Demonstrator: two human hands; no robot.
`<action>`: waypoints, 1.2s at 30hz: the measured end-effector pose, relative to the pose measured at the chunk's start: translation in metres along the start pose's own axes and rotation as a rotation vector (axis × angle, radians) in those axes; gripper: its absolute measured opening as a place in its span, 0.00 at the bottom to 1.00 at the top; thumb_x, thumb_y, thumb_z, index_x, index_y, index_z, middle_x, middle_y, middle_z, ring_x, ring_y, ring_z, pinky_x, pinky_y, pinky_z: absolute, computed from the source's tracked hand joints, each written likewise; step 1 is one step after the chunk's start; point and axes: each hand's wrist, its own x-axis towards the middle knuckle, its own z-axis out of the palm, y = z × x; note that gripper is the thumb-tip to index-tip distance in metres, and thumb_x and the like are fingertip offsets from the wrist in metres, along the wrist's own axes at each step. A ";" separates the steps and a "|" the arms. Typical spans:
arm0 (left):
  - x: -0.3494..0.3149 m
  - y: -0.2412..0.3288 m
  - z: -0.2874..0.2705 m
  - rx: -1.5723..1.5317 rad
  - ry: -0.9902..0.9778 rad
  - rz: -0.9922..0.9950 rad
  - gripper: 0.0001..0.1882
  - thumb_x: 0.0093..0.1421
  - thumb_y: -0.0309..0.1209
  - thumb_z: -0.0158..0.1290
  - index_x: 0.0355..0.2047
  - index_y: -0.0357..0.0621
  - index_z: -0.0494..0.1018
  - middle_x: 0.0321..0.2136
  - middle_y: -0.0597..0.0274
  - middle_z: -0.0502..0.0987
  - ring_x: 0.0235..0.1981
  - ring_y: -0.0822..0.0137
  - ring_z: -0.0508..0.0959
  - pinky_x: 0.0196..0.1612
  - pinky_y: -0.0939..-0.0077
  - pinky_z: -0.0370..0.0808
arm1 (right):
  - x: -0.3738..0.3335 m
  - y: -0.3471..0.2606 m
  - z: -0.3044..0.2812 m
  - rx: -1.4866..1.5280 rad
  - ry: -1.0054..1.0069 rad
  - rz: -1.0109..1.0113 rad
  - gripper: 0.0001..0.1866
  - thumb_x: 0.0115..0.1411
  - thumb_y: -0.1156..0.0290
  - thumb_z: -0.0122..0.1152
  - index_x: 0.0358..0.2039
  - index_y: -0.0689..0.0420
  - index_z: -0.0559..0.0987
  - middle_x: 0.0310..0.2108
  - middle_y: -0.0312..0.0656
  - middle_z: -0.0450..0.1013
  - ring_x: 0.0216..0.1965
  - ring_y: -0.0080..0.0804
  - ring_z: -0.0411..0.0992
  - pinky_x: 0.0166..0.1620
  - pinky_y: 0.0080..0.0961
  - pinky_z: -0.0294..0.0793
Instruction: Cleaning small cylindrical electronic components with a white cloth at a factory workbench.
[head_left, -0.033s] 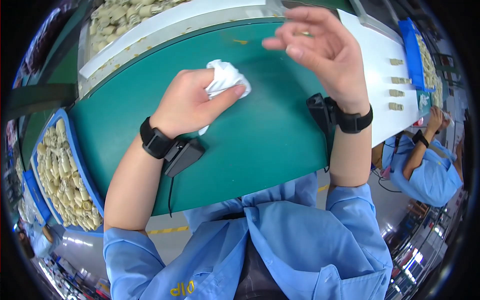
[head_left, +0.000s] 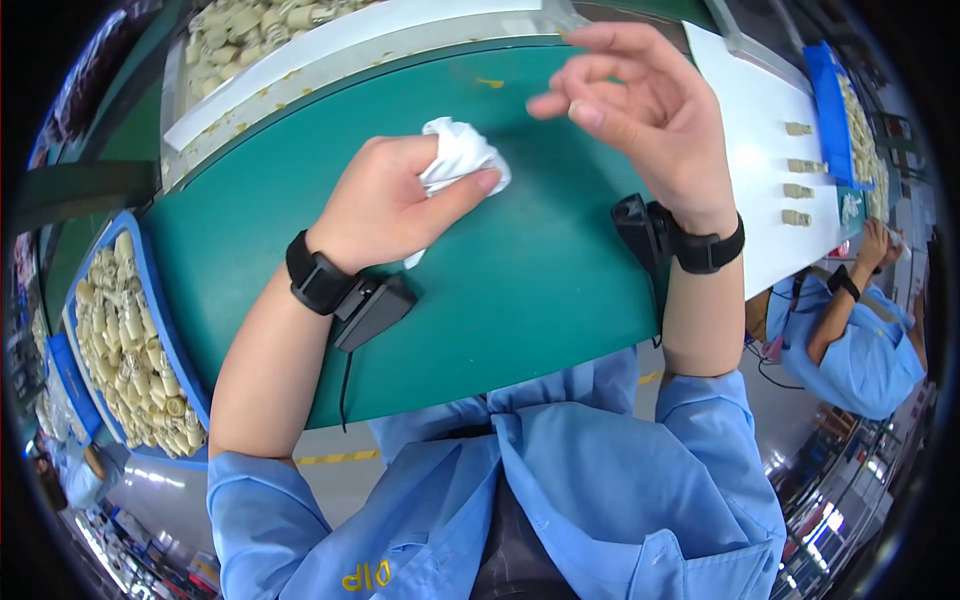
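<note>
My left hand [head_left: 385, 200] is closed around a crumpled white cloth [head_left: 465, 158] just above the green tabletop [head_left: 470, 320]. A loose tip of the cloth hangs below the palm. To the right, my right hand [head_left: 655, 120] is raised over the far side of the table, its fingers apart and loosely bent. I see nothing in it. A small yellowish scrap [head_left: 490, 83] lies on the green surface, to the left of its fingertips. Each wrist wears a black strap with a small black device.
At left stands a blue tray [head_left: 165, 340] heaped with beige, bulb-like parts; more fill a far container [head_left: 270, 30]. Several such parts [head_left: 797, 190] line up on a white surface [head_left: 750, 130] at right, beside another blue bin [head_left: 832, 110]. A co-worker [head_left: 850, 340] sits beyond.
The whole view has shifted slightly. My right hand's fingers sit a little lower, nearer to me. My left hand keeps its hold on the cloth.
</note>
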 end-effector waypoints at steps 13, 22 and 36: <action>-0.005 -0.001 -0.003 -0.161 0.322 0.228 0.07 0.57 0.27 0.60 0.35 0.38 0.80 0.25 0.65 0.80 0.24 0.76 0.77 0.25 0.82 0.72 | 0.039 0.074 0.016 0.295 -0.685 -0.746 0.28 0.54 0.90 0.58 0.53 0.61 0.61 0.35 0.43 0.67 0.32 0.26 0.73 0.35 0.18 0.74; -0.004 -0.008 -0.003 0.173 0.323 0.342 0.08 0.51 0.26 0.64 0.33 0.41 0.80 0.23 0.62 0.80 0.21 0.70 0.79 0.23 0.80 0.72 | -0.002 0.023 0.023 0.289 -0.350 0.098 0.28 0.55 0.90 0.57 0.54 0.61 0.58 0.34 0.43 0.67 0.31 0.25 0.72 0.35 0.17 0.74; -0.001 -0.006 -0.007 0.632 0.119 0.515 0.10 0.43 0.29 0.67 0.21 0.42 0.75 0.15 0.61 0.73 0.14 0.61 0.73 0.16 0.72 0.67 | -0.003 0.002 0.027 0.031 -0.272 0.585 0.24 0.58 0.89 0.51 0.53 0.61 0.59 0.32 0.45 0.67 0.29 0.26 0.72 0.31 0.18 0.71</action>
